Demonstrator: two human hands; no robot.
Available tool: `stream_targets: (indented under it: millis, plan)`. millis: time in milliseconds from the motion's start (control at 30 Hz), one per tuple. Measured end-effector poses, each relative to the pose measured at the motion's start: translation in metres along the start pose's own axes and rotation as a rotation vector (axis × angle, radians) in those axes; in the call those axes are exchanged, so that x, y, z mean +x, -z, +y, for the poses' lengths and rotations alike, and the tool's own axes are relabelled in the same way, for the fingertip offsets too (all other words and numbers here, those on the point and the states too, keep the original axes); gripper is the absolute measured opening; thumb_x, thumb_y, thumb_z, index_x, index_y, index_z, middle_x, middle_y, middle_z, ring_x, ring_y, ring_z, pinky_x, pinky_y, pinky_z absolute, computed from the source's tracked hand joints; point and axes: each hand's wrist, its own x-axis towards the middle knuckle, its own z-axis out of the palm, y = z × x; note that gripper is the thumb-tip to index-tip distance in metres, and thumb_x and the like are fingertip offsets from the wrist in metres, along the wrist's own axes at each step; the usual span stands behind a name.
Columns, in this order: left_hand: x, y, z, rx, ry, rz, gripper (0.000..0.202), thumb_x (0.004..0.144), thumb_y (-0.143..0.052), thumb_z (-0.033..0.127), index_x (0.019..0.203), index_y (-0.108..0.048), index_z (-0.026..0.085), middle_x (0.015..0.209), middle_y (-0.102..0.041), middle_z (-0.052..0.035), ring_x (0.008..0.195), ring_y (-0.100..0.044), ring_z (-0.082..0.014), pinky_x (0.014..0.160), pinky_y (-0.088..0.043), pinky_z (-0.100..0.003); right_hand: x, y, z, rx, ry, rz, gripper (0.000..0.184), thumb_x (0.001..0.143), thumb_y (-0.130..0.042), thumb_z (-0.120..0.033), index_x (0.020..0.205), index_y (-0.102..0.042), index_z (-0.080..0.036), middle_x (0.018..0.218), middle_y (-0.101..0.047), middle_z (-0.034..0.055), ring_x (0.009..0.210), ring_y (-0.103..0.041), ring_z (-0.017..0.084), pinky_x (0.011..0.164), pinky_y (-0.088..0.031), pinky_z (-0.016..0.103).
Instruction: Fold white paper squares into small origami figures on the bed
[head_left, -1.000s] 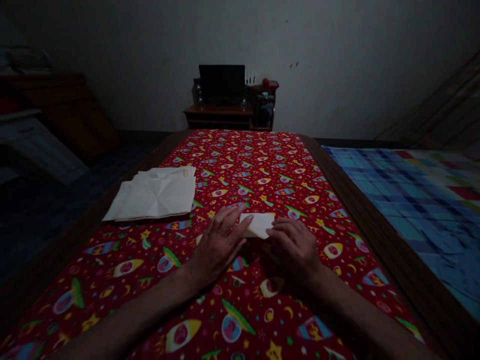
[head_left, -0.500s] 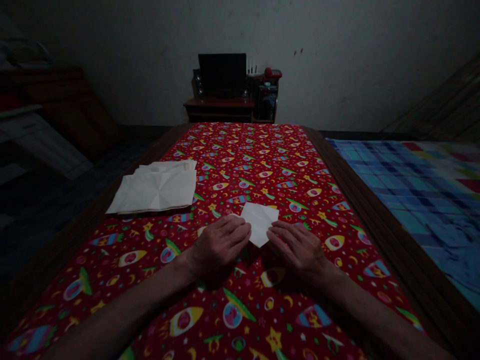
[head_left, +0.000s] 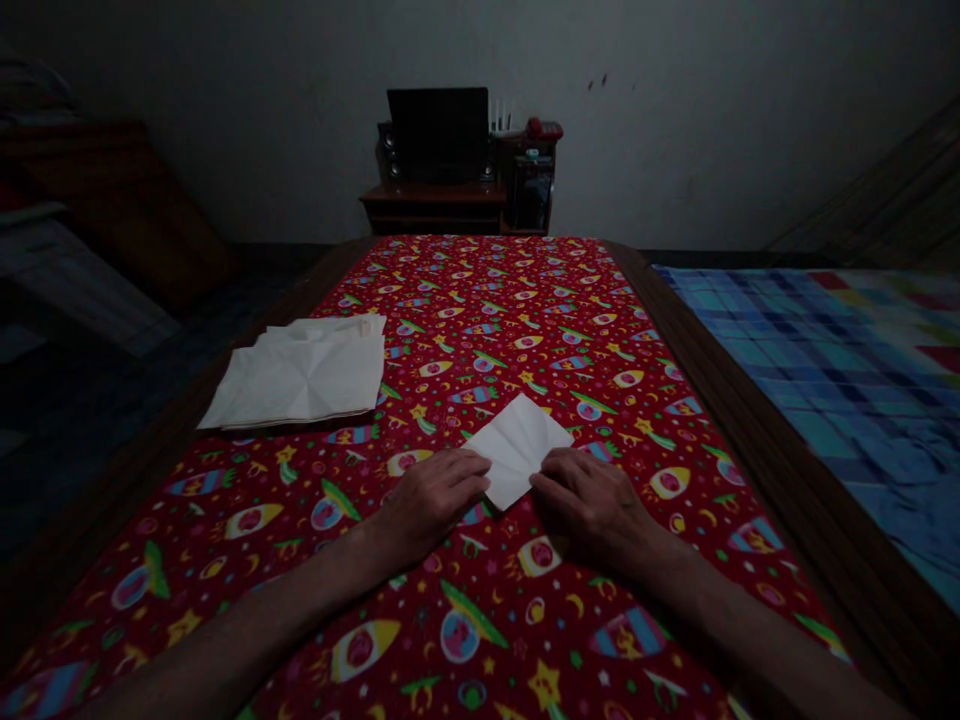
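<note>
A small white square of folded paper [head_left: 519, 448] with creases fanning across it lies on the red patterned cloth [head_left: 480, 340], one corner pointing away from me. My left hand [head_left: 439, 495] grips its left edge, fingers pressed together. On the opposite side my right hand [head_left: 589, 492] pinches the lower right edge between thumb and fingers. Both thumbs are partly hidden. Over to the left rests a stack of larger white paper sheets [head_left: 300, 372], the top one marked with creases that meet in its middle.
Dark brown fabric [head_left: 720, 440] borders the cloth. Beyond the far end, a monitor [head_left: 439, 135] and speakers stand on a wooden desk [head_left: 431, 205], with a red telephone [head_left: 544, 129] beside them. A blue plaid sheet [head_left: 810, 380] spreads at the right. Wooden furniture [head_left: 112, 200] stands far left.
The folded paper has turned and shows more of its creased face, with a corner now pointing away. Both hands have shifted slightly and still hold its sides. The view has tilted a little.
</note>
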Motion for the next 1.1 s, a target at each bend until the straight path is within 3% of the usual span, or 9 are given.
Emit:
stream_targets:
  millis: [100,200,333,433,633,1100]
  plan:
    - [0.001,-0.001,-0.004,-0.124,0.075,-0.041,0.014,0.092,-0.045,0.017,0.095,-0.059,0.016,0.108,-0.064,-0.0076,0.105,-0.056,-0.0174,0.092,-0.047,-0.035,-0.004,-0.004,-0.004,-0.05,-0.117,0.004,0.022,0.089,-0.045,-0.018,0.083,-0.066,-0.018,0.068,-0.056,0.0043,0.061,-0.046,0.014,0.054,-0.033,0.026]
    - [0.006,-0.001,-0.005,-0.258,0.185,-0.047,0.012,0.091,-0.048,0.019,0.09,-0.06,0.017,0.1,-0.065,-0.0061,0.097,-0.058,-0.0158,0.085,-0.048,-0.031,-0.006,-0.007,-0.008,0.003,-0.241,-0.028,0.022,0.088,-0.047,-0.019,0.081,-0.068,-0.02,0.065,-0.055,0.0027,0.055,-0.043,0.012,0.05,-0.027,0.025]
    - [0.014,-0.002,-0.004,-0.344,0.393,-0.038,0.015,0.088,-0.053,0.023,0.076,-0.059,0.017,0.079,-0.062,-0.0017,0.078,-0.058,-0.0135,0.071,-0.047,-0.026,-0.004,-0.007,-0.009,0.278,-0.412,-0.065,0.019,0.088,-0.05,-0.026,0.085,-0.068,-0.021,0.068,-0.058,0.0015,0.059,-0.051,0.011,0.054,-0.033,0.023]
    - [0.019,-0.005,-0.002,-0.297,0.465,-0.048,0.017,0.087,-0.055,0.023,0.071,-0.057,0.016,0.074,-0.06,-0.0005,0.073,-0.057,-0.0132,0.068,-0.044,-0.025,-0.002,-0.006,-0.008,0.376,-0.501,-0.059,0.02,0.088,-0.051,-0.032,0.079,-0.066,-0.021,0.069,-0.06,0.0012,0.061,-0.054,0.012,0.055,-0.037,0.023]
    - [0.023,-0.009,0.0,-0.095,0.485,-0.073,0.019,0.088,-0.051,0.028,0.072,-0.054,0.017,0.074,-0.056,-0.0004,0.068,-0.053,-0.0139,0.06,-0.04,-0.025,-0.002,-0.011,-0.008,0.367,-0.554,-0.027,0.022,0.087,-0.051,-0.035,0.076,-0.063,-0.02,0.068,-0.063,0.0009,0.06,-0.057,0.013,0.055,-0.039,0.023]
    - [0.028,-0.007,0.003,0.01,0.478,-0.127,0.016,0.088,-0.05,0.026,0.075,-0.051,0.017,0.081,-0.052,-0.0007,0.069,-0.052,-0.0131,0.059,-0.04,-0.025,0.006,-0.013,-0.009,0.184,-0.587,-0.111,0.021,0.087,-0.05,-0.033,0.076,-0.062,-0.019,0.07,-0.066,0.0022,0.061,-0.06,0.015,0.054,-0.034,0.025]
